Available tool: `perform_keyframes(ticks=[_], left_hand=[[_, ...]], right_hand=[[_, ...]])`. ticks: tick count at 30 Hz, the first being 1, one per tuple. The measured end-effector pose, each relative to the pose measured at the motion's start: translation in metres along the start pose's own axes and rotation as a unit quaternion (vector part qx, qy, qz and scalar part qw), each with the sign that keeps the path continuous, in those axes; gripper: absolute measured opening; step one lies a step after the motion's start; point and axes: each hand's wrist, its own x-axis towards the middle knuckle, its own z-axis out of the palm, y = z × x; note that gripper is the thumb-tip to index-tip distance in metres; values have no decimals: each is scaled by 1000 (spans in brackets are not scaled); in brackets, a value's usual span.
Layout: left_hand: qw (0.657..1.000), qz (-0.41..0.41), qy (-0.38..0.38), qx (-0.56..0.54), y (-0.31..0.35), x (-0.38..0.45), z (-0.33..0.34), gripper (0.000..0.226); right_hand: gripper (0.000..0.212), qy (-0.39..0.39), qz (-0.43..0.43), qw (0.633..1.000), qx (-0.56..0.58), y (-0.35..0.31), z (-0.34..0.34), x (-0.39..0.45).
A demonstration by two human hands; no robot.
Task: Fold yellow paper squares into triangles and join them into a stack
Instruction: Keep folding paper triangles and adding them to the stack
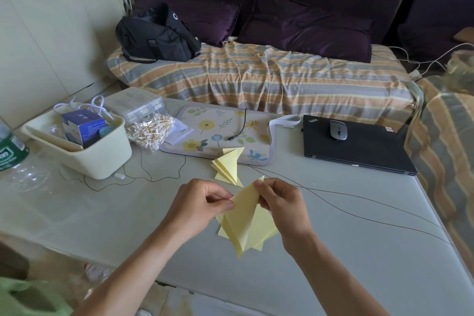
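The left hand [202,202] pinches the left corner of a folded yellow paper piece [245,215] between thumb and curled fingers, and the right hand [279,202] pinches its upper right corner the same way. The piece hangs above the pale table [102,218], over more yellow sheets [264,235] whose number cannot be told. Just beyond the hands lies one stack of joined yellow triangles [228,165], its far tip on a floral mat [218,131]. Right of the mat lies one closed black laptop [359,146] marked "ThinkPad", with one grey mouse [338,130] on its lid. Left of the mat are one bag of cotton swabs [151,131] and one cream bin [102,156] holding a blue box [83,127].
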Motion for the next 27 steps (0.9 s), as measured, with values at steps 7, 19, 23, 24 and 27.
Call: perform_keyframes(ticks=[7, 19, 23, 24, 27], left_hand=[[992, -74, 26, -98, 1, 1, 0, 4], [980, -132, 10, -149, 6, -2, 1, 6], [968, -145, 29, -201, 8, -1, -2, 5], [966, -146, 28, -210, 9, -1, -3, 6], [965, -148, 27, -214, 10, -2, -2, 6]], right_hand=[[17, -66, 49, 996, 34, 3, 3, -1], [17, -71, 68, 993, 61, 2, 1, 0], [24, -118, 75, 988, 61, 4, 2, -1], [24, -114, 70, 990, 50, 4, 2, -1], [22, -91, 58, 994, 27, 3, 3, -1]])
